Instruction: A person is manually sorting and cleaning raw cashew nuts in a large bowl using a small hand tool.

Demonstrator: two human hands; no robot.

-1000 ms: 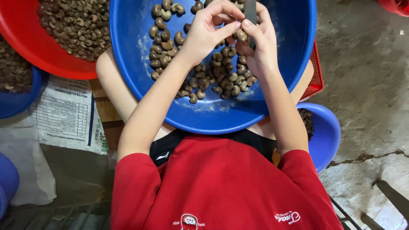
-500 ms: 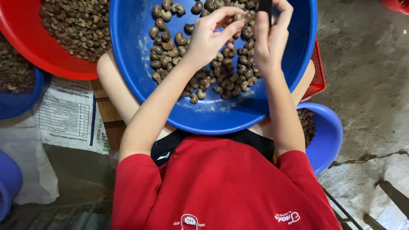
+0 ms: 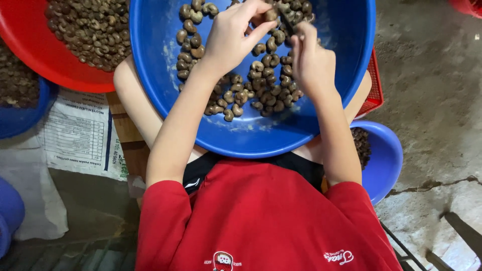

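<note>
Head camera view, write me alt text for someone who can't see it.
Seen from above, a person in a red shirt works over a large blue basin of brown cashew nuts: the left hand pinches one nut while the right hand holds a small dark tool to it. A red basin of nuts sits at the left.

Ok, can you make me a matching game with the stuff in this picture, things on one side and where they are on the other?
Things:
1. Big blue basin
2. Red basin
3. Small blue bowl
4. Printed sack

Places:
A. On the floor on the left, under the red basin's edge
B. Low on the right, beside the person's right arm
C. On the person's lap, under both hands
D. Top left, full of brown nuts

Pairs: 1-C, 2-D, 3-B, 4-A

The left hand pinches one nut over the big blue basin, and the right hand holds a thin dark tool to it.
</note>
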